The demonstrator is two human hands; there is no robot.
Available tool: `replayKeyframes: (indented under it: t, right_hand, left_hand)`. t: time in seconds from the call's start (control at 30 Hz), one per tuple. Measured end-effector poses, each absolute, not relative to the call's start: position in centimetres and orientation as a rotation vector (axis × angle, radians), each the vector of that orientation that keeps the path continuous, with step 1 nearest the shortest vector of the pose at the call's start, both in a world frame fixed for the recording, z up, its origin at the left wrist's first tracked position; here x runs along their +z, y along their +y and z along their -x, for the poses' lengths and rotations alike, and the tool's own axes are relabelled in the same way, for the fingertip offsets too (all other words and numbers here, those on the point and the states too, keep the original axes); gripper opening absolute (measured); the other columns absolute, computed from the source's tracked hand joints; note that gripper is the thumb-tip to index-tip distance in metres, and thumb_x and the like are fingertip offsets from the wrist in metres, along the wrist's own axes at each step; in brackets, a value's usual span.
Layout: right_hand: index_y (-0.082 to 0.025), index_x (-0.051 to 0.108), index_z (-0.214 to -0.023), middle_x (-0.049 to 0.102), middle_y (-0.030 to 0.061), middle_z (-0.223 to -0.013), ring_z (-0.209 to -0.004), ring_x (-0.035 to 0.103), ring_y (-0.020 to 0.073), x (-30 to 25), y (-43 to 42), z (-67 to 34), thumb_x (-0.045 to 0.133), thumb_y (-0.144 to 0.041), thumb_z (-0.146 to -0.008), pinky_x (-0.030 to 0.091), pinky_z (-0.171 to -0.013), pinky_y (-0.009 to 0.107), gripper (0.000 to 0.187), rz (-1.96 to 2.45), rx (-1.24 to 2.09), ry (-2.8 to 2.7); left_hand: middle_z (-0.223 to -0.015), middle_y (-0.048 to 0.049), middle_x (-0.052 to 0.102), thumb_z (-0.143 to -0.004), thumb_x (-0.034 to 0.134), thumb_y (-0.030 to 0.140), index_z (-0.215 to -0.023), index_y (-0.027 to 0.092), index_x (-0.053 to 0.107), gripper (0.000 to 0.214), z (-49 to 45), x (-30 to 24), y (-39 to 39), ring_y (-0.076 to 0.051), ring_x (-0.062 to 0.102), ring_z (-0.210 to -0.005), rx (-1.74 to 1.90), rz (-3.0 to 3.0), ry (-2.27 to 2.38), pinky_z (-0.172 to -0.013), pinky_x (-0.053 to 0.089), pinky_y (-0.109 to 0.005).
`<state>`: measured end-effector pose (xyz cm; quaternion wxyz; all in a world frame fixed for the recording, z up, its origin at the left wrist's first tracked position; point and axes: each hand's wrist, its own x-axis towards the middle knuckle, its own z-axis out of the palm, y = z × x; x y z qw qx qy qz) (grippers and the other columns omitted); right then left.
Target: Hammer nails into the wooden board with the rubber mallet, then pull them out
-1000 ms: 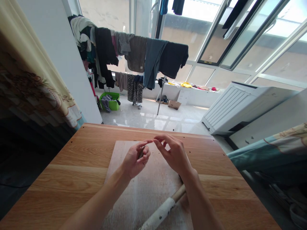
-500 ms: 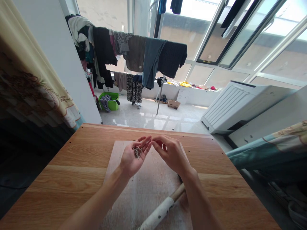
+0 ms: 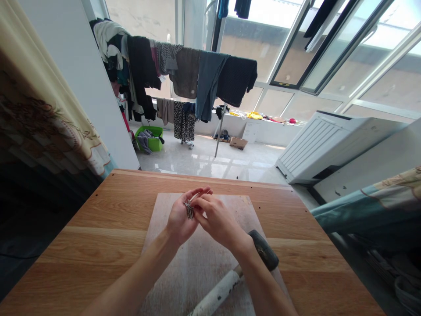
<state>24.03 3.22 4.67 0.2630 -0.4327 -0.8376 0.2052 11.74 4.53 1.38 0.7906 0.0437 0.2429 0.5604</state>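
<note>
My left hand (image 3: 183,218) is cupped palm up and holds a small pile of thin metal nails (image 3: 189,210). From the right, my right hand (image 3: 215,217) reaches over that palm, its thumb and fingertips pinched at the pile's edge; its fingers partly hide the nails. Both hands are above a worn, whitish board (image 3: 174,272) on the wooden table. Beneath my right forearm lies a mallet with a black head (image 3: 264,250) and a white-wrapped handle (image 3: 217,293); the forearm covers the part near the head.
The wooden table (image 3: 82,254) has small dark holes near its far edge. Beyond it, clothes (image 3: 186,72) hang on a drying rack, with a green basin (image 3: 154,144) below. A white ribbed panel unit (image 3: 315,142) stands at right; curtains (image 3: 49,101) hang on both sides.
My right hand has moved left and down from the left fingertips to the nails in the palm. The mallet's black head has come into view from behind my right forearm.
</note>
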Motion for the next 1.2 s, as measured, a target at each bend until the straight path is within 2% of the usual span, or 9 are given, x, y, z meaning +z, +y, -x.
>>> replayKeyframes:
  t: [0.33, 0.47, 0.63, 0.83, 0.97, 1.07, 1.2]
  right_hand:
    - [-0.020, 0.067, -0.098, 0.068, 0.0066, -0.103, -0.095, 0.064, 0.0209, 4.6, 2.9, -23.8, 0.062, -0.013, -0.095, 0.049, -0.086, 0.033, 0.009, 1.219, 0.623, -2.249]
    - [-0.019, 0.066, -0.095, 0.067, 0.0056, -0.097, -0.088, 0.062, 0.0203, 4.6, 2.8, -23.6, 0.069, -0.018, -0.092, 0.047, -0.078, 0.031, 0.004, 1.249, 0.627, -2.227]
    - [-0.020, 0.064, -0.086, 0.068, 0.0040, -0.092, -0.082, 0.062, 0.0192, 4.6, 2.8, -23.2, 0.067, -0.008, -0.088, 0.046, -0.071, 0.029, 0.012, 1.238, 0.620, -2.179]
    - [-0.020, 0.067, -0.091, 0.072, 0.0053, -0.095, -0.087, 0.066, 0.0202, 4.6, 2.8, -23.0, 0.065, -0.004, -0.087, 0.048, -0.078, 0.031, 0.017, 1.237, 0.659, -2.115]
    - [-0.019, 0.069, -0.093, 0.075, 0.0070, -0.098, -0.090, 0.067, 0.0212, 4.5, 2.8, -22.9, 0.065, -0.006, -0.089, 0.048, -0.082, 0.032, 0.014, 1.273, 0.670, -2.110]
    - [-0.018, 0.070, -0.098, 0.075, 0.0083, -0.102, -0.093, 0.067, 0.0220, 4.3, 2.9, -22.9, 0.065, -0.007, -0.090, 0.049, -0.085, 0.034, 0.014, 1.289, 0.673, -2.098]
    - [-0.019, 0.069, -0.103, 0.073, 0.0062, -0.103, -0.100, 0.065, 0.0211, 4.5, 3.1, -23.2, 0.064, -0.008, -0.092, 0.048, -0.089, 0.033, 0.016, 1.223, 0.678, -2.057]
  left_hand:
    - [-0.110, -0.0159, 0.078, -0.100, 0.047, 0.023, -0.089, 0.010, 0.073, 0.032, -11.8, 1.5, 4.3, -0.024, 0.072, -0.110, 1.189, -0.094, 0.563, -0.098, 0.056, -0.034]
    - [-0.116, -0.0164, 0.076, -0.103, 0.045, 0.029, -0.092, 0.010, 0.072, 0.035, -11.7, 1.5, 4.1, -0.024, 0.071, -0.111, 1.185, -0.113, 0.569, -0.097, 0.056, -0.033]
    - [-0.106, -0.0173, 0.078, -0.104, 0.042, 0.033, -0.088, 0.010, 0.072, 0.041, -12.0, 1.6, 3.9, -0.025, 0.073, -0.105, 1.168, -0.106, 0.568, -0.093, 0.058, -0.035]
    - [-0.099, -0.0169, 0.078, -0.105, 0.039, 0.028, -0.083, 0.009, 0.072, 0.044, -12.5, 1.7, 3.7, -0.024, 0.075, -0.099, 1.177, -0.053, 0.602, -0.093, 0.058, -0.034]
    - [-0.098, -0.0152, 0.078, -0.103, 0.043, 0.021, -0.081, 0.010, 0.072, 0.038, -12.6, 1.7, 3.7, -0.022, 0.075, -0.098, 1.187, -0.033, 0.604, -0.094, 0.058, -0.032]
    - [-0.097, -0.0135, 0.078, -0.098, 0.046, 0.013, -0.084, 0.009, 0.073, 0.031, -12.6, 1.6, 3.8, -0.022, 0.074, -0.101, 1.179, -0.017, 0.598, -0.100, 0.055, -0.031]
    - [-0.099, -0.0148, 0.078, -0.098, 0.043, 0.012, -0.093, 0.007, 0.073, 0.031, -12.6, 1.4, 4.0, -0.023, 0.072, -0.106, 1.152, -0.023, 0.559, -0.104, 0.053, -0.034]
